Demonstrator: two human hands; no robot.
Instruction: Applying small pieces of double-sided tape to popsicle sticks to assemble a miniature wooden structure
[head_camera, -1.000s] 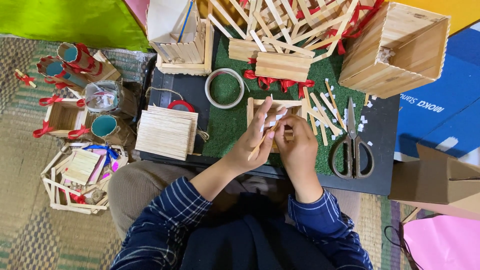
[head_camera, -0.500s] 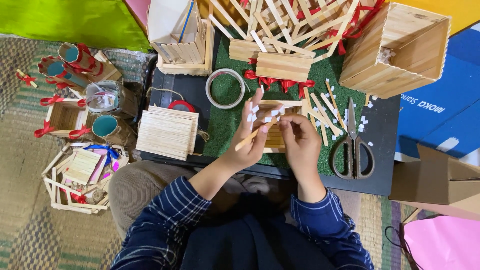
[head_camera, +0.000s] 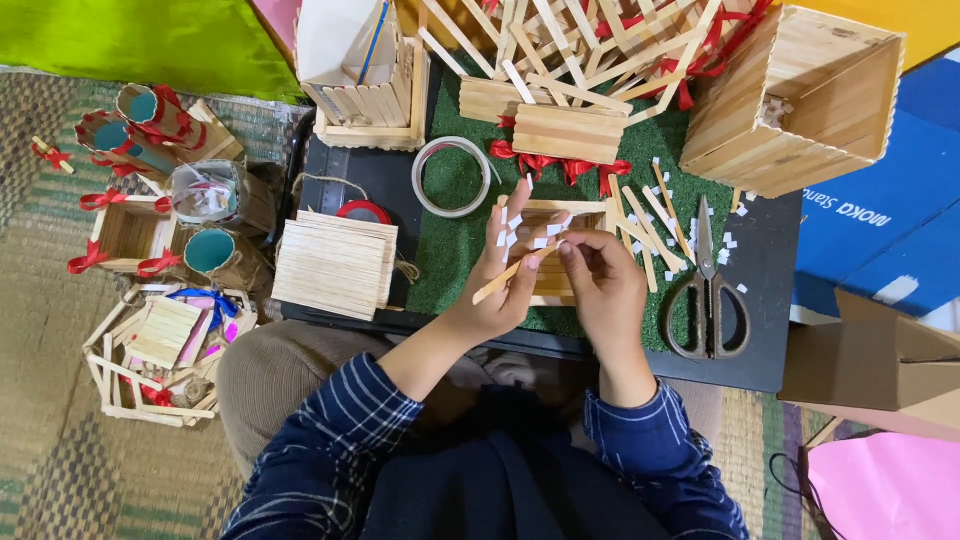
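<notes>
Seated at a low black board (head_camera: 760, 360), a person holds a wooden stick (head_camera: 503, 280) in the left hand (head_camera: 500, 290), fingers closed on it, white tape bits stuck to the fingertips. The right hand (head_camera: 600, 285) pinches at the stick's upper end, fingertips together. Just beyond lies a stick panel (head_camera: 555, 215) on green turf (head_camera: 450, 255). Scissors (head_camera: 708, 290) rest right, a stick stack (head_camera: 335, 265) left, a tape ring (head_camera: 453, 177) farther up. A wooden box (head_camera: 800, 100) crowds the far right edge.

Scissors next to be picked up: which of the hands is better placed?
Right, probably. The scissors lie on the black board to the right of the right hand, with nothing between. The left hand holds a wooden stick and would have to cross over.
</notes>
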